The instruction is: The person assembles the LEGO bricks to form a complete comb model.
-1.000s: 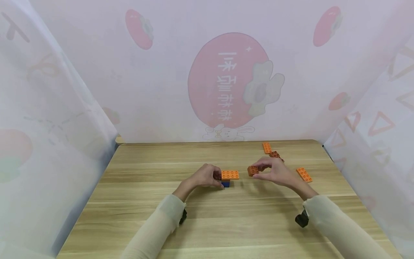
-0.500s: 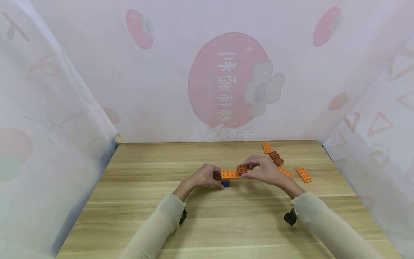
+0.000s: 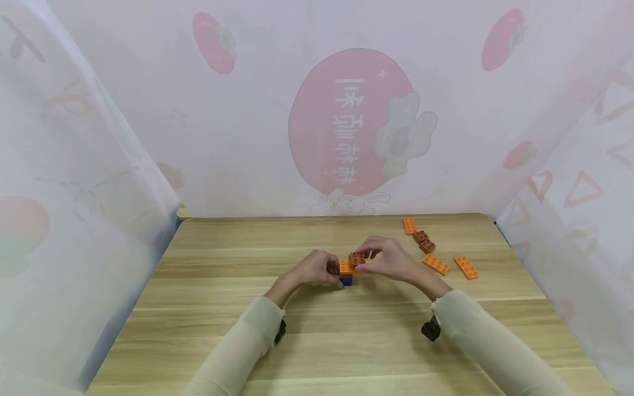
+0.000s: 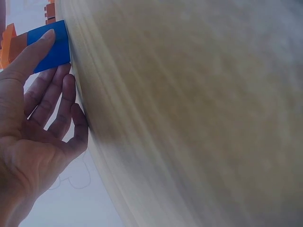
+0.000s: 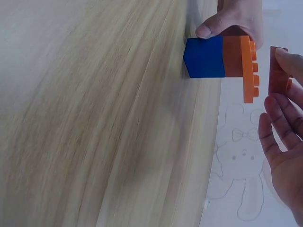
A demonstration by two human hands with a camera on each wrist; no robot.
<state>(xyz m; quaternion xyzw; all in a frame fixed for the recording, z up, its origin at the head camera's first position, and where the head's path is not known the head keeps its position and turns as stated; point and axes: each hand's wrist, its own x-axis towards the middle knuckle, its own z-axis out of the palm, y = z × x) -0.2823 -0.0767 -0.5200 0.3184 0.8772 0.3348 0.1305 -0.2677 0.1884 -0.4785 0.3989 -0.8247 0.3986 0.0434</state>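
A small stack of toy building bricks stands on the table: a blue brick (image 5: 204, 57) at the bottom, a brown brick (image 5: 232, 64) on it, and an orange plate with studs (image 5: 247, 78) on top, overhanging to the right. My left hand (image 3: 317, 268) grips the stack low down, its thumb pressed on the blue brick's side in the left wrist view. Between thumb and fingers, my right hand (image 3: 388, 259) pinches another brown brick (image 3: 356, 258). That brick hovers over the orange plate, with a gap between them in the right wrist view.
To the right on the wooden table (image 3: 317, 352) lie loose orange plates, one at the back (image 3: 409, 225), one nearer (image 3: 436, 264) and one farther right (image 3: 466, 267). Two brown bricks (image 3: 424, 241) lie among them. Printed cloth (image 3: 247, 137) hangs behind and at both sides.
My right hand has moved left with the brown brick, from beside the stack to over its orange plate. The left hand has kept its place on the stack.
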